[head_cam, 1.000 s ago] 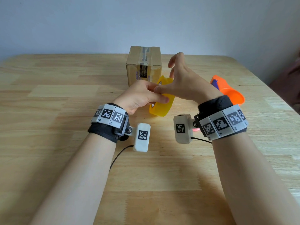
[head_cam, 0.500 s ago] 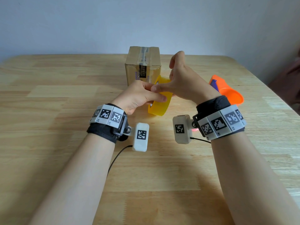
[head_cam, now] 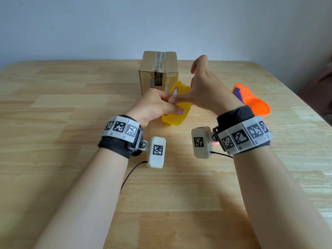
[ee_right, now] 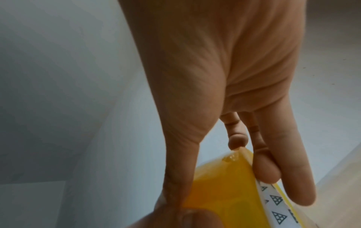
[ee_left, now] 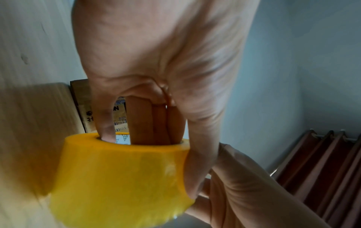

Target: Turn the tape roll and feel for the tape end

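Here, yellow tape roll (head_cam: 177, 112) held above the tabletop (head_cam: 71, 105) before a cardboard box (head_cam: 159, 72), left hand (head_cam: 154, 106) fingers curled through its core, right hand (head_cam: 204, 92) pinching its outer face, orange cup (head_cam: 255, 103) lying right.

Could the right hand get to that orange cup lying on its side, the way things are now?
Probably yes. The orange cup lies on the table just right of the right hand with nothing between them. But that hand is pinching the yellow tape roll, so it would have to let go first.
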Action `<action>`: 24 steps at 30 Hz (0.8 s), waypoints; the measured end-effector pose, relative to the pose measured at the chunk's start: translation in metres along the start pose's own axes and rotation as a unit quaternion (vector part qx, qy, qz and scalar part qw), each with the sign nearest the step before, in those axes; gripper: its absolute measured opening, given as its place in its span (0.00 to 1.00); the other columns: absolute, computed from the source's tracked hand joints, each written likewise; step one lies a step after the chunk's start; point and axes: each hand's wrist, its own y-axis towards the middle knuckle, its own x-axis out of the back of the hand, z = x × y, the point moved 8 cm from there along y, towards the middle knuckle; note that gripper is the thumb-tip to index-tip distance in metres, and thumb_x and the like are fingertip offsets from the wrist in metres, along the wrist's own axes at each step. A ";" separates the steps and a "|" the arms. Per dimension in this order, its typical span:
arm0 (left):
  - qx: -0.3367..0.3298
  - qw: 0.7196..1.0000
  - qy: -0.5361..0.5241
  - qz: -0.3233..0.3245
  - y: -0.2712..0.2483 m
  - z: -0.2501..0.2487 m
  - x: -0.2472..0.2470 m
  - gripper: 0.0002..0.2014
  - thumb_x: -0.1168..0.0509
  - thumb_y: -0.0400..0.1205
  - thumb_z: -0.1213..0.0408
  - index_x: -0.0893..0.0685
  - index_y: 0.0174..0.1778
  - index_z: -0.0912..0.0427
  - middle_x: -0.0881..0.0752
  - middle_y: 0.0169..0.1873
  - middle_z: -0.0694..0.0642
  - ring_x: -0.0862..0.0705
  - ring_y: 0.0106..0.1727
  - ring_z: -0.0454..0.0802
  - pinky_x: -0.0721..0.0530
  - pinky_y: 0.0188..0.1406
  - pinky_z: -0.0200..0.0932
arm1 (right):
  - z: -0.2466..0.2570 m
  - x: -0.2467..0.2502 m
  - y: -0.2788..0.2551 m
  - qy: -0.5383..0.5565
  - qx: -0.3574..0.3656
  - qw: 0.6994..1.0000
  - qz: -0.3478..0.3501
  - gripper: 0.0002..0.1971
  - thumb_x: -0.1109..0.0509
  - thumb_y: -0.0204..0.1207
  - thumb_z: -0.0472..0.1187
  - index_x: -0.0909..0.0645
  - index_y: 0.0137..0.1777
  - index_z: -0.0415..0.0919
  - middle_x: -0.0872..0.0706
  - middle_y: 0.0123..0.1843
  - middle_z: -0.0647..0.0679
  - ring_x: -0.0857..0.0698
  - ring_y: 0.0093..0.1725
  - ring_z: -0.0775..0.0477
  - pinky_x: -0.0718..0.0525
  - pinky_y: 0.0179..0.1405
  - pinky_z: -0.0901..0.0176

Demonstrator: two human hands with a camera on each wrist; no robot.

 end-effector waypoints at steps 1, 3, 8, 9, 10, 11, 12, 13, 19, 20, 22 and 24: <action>-0.001 1.000 0.001 0.003 0.000 0.000 -0.001 0.09 0.15 0.67 0.70 0.06 0.41 0.58 0.07 0.46 0.69 0.14 0.52 0.51 0.20 0.55 0.43 | -0.001 0.000 0.000 -0.001 -0.003 1.000 0.002 0.46 0.08 0.56 0.56 0.40 0.57 0.39 0.27 0.38 0.52 0.26 0.32 0.54 0.29 0.27 0.67; -0.004 1.000 0.002 0.008 0.000 0.000 -0.002 0.10 0.15 0.68 0.70 0.06 0.38 0.53 0.08 0.43 0.61 0.13 0.52 0.49 0.19 0.53 0.40 | -0.002 -0.001 0.000 0.000 -0.009 1.000 0.008 0.46 0.08 0.56 0.56 0.40 0.57 0.39 0.27 0.38 0.51 0.26 0.31 0.53 0.28 0.28 0.63; 0.003 1.000 -0.016 0.006 0.002 0.002 0.006 0.13 0.17 0.70 0.67 0.04 0.51 0.56 0.04 0.48 0.52 0.07 0.56 0.51 0.13 0.60 0.45 | -0.008 0.005 0.002 0.033 -0.034 0.998 -0.033 0.37 0.19 0.71 0.62 0.32 0.66 0.40 0.15 0.39 0.48 0.12 0.34 0.46 0.13 0.34 0.49; 0.004 1.000 -0.016 0.009 0.002 0.003 0.007 0.15 0.17 0.71 0.67 0.04 0.53 0.57 0.03 0.49 0.52 0.06 0.56 0.49 0.12 0.59 0.44 | -0.010 0.006 0.003 0.019 -0.041 0.999 -0.030 0.34 0.23 0.76 0.63 0.29 0.70 0.41 0.13 0.42 0.47 0.10 0.38 0.45 0.12 0.39 0.50; 0.004 1.000 -0.018 0.011 0.001 0.003 0.010 0.16 0.17 0.72 0.67 0.05 0.55 0.57 0.03 0.50 0.52 0.06 0.55 0.48 0.12 0.58 0.43 | -0.012 0.007 0.003 0.005 -0.046 0.999 -0.022 0.30 0.26 0.80 0.61 0.27 0.73 0.43 0.11 0.47 0.47 0.09 0.42 0.45 0.10 0.45 0.49; 0.003 1.000 -0.020 0.012 0.001 0.004 0.011 0.16 0.17 0.72 0.67 0.05 0.56 0.57 0.04 0.50 0.52 0.06 0.55 0.48 0.11 0.58 0.43 | -0.012 0.007 0.003 -0.004 -0.047 0.999 -0.014 0.26 0.27 0.82 0.56 0.25 0.75 0.46 0.11 0.52 0.49 0.09 0.46 0.45 0.10 0.50 0.48; 0.003 1.000 -0.022 0.014 0.002 0.004 0.012 0.16 0.17 0.72 0.67 0.05 0.57 0.57 0.04 0.50 0.52 0.06 0.55 0.48 0.11 0.58 0.44 | -0.011 0.008 0.003 -0.007 -0.041 0.999 -0.011 0.24 0.25 0.82 0.50 0.23 0.76 0.48 0.11 0.55 0.50 0.09 0.47 0.46 0.10 0.53 0.47; 0.003 1.000 -0.022 0.016 0.002 0.005 0.012 0.17 0.17 0.72 0.67 0.05 0.57 0.57 0.04 0.51 0.52 0.06 0.56 0.48 0.11 0.60 0.44 | -0.009 0.009 0.002 -0.004 -0.032 0.999 -0.012 0.24 0.24 0.81 0.44 0.23 0.76 0.49 0.11 0.57 0.52 0.09 0.47 0.47 0.10 0.53 0.46; 0.004 1.000 -0.015 0.019 0.002 0.004 0.010 0.17 0.17 0.71 0.67 0.05 0.57 0.57 0.04 0.50 0.52 0.06 0.55 0.49 0.11 0.60 0.45 | -0.009 0.015 0.001 -0.002 -0.042 0.999 -0.017 0.28 0.21 0.77 0.37 0.26 0.75 0.48 0.08 0.51 0.52 0.11 0.45 0.47 0.12 0.52 0.48; 0.003 1.000 -0.012 0.021 0.002 0.003 0.009 0.17 0.17 0.71 0.67 0.05 0.56 0.57 0.03 0.50 0.52 0.06 0.55 0.49 0.11 0.60 0.45 | -0.009 0.015 0.000 -0.005 -0.041 0.999 -0.016 0.28 0.22 0.77 0.36 0.27 0.76 0.48 0.08 0.51 0.51 0.11 0.45 0.47 0.12 0.52 0.48; 0.002 1.000 -0.007 0.024 0.001 0.003 0.009 0.16 0.17 0.71 0.68 0.04 0.55 0.56 0.03 0.49 0.52 0.05 0.55 0.49 0.10 0.59 0.44 | -0.008 0.014 0.000 -0.005 -0.037 0.999 -0.007 0.28 0.24 0.78 0.34 0.28 0.77 0.47 0.09 0.52 0.50 0.10 0.47 0.45 0.12 0.53 0.48; 0.000 1.000 -0.011 0.029 0.000 0.002 0.008 0.15 0.17 0.72 0.69 0.04 0.54 0.56 0.03 0.49 0.52 0.05 0.54 0.49 0.10 0.56 0.40 | -0.008 0.012 -0.001 0.001 -0.035 0.999 0.011 0.29 0.25 0.79 0.34 0.30 0.77 0.47 0.10 0.53 0.49 0.09 0.47 0.43 0.09 0.52 0.45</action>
